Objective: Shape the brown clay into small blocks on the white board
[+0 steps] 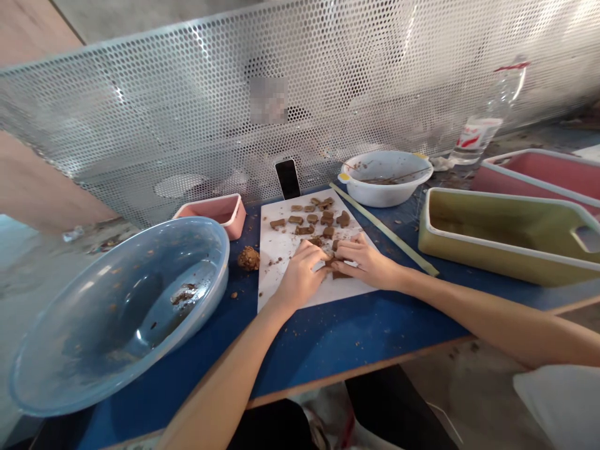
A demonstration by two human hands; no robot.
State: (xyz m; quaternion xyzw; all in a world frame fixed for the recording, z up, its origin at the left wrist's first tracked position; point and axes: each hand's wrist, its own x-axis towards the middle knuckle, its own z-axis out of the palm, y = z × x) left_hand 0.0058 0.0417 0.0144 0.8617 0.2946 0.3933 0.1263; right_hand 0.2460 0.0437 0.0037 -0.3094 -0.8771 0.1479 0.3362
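Both my hands meet over the lower part of a white sheet on the blue table. Between their fingertips is a small brown clay piece, partly covered by the fingers. My left hand closes on it from the left, my right hand from the right. A flat brown piece lies just below my right fingers. Beyond the hands, several small brown clay pieces are spread over the sheet, with crumbs around them. A rough brown lump sits at the sheet's left edge.
A large blue basin and a pink box stand left. A phone leans on the perforated metal screen. To the right are a pale strip, white bowl, green bin, pink bin and bottle.
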